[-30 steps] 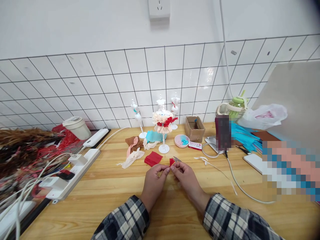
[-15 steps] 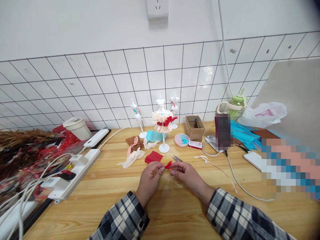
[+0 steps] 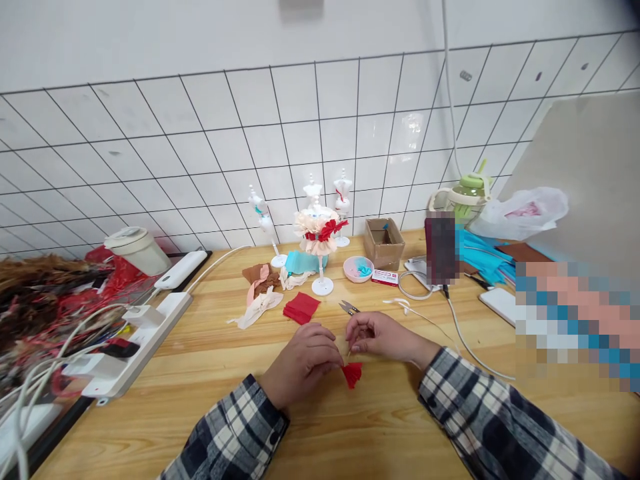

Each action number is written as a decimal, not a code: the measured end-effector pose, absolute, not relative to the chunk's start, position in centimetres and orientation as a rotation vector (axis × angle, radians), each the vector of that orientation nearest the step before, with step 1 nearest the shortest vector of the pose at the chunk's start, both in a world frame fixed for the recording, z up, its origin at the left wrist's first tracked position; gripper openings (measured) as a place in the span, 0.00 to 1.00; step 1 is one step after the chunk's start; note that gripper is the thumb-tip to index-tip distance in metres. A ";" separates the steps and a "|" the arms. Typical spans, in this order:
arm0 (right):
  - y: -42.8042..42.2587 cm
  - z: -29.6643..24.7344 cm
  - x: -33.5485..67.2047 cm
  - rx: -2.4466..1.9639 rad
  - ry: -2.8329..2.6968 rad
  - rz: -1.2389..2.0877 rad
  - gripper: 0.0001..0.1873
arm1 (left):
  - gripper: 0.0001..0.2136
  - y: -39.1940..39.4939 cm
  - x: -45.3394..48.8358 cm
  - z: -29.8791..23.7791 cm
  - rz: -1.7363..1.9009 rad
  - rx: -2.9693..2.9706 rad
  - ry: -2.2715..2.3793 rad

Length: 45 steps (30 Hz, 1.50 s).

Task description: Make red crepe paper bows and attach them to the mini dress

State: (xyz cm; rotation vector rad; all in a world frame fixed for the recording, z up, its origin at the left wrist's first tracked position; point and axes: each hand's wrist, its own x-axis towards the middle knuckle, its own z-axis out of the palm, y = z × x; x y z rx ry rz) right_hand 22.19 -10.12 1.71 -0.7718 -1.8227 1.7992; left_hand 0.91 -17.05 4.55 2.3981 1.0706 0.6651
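Note:
My left hand (image 3: 301, 361) is closed in a pinch on a small pleated red paper piece (image 3: 353, 374), held low over the wooden table (image 3: 210, 373). My right hand (image 3: 380, 335) hovers just above and right of it, fingers curled together as if pinching something too thin to make out. Small snips (image 3: 348, 307) lie just beyond the right hand. A folded stack of red paper (image 3: 301, 308) rests behind the left hand. A little white mannequin stand wearing a cream and red ruffled dress (image 3: 319, 235) stands further back.
Two more small mannequins (image 3: 343, 200) stand by the tiled wall, with a cardboard box (image 3: 384, 243), pink dish (image 3: 358, 269), cream and brown paper scraps (image 3: 260, 293). A power strip (image 3: 131, 347) and cables sit left. A phone, green bottle (image 3: 469, 197), blue paper and white cable lie right.
The red piece has come down toward me, held now by my left hand alone. My right hand has let go of it and drawn apart. The view has tilted downward.

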 end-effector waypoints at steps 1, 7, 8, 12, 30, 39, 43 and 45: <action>-10.2 1.7 22.1 -0.770 -1.839 1.776 0.15 | 0.12 -17.1 1.1 4.6 0.620 2.402 1.059; -11.3 3.1 21.6 -0.822 -2.208 1.081 0.05 | 0.09 -17.1 1.7 4.6 0.490 2.494 1.104; -11.6 3.5 21.6 -0.805 -2.276 0.925 0.04 | 0.08 -17.2 1.7 4.5 0.475 2.513 1.129; -12.7 4.4 21.1 -0.722 -2.503 0.482 0.07 | 0.08 -17.4 2.0 4.3 0.439 2.558 1.291; -13.2 1.8 18.9 -1.009 -1.727 1.187 0.08 | 0.08 -16.7 2.0 3.2 1.234 1.586 1.461; -10.3 -0.6 20.4 -0.629 -1.578 1.912 0.18 | 0.07 -16.7 0.7 3.7 0.761 2.664 1.020; -10.9 0.4 20.6 -0.706 -1.899 1.719 0.11 | 0.08 -16.9 1.4 3.9 0.459 2.778 0.980; -11.3 1.2 20.6 -0.805 -2.153 1.341 0.10 | 0.07 -17.1 1.8 4.0 0.357 2.771 1.076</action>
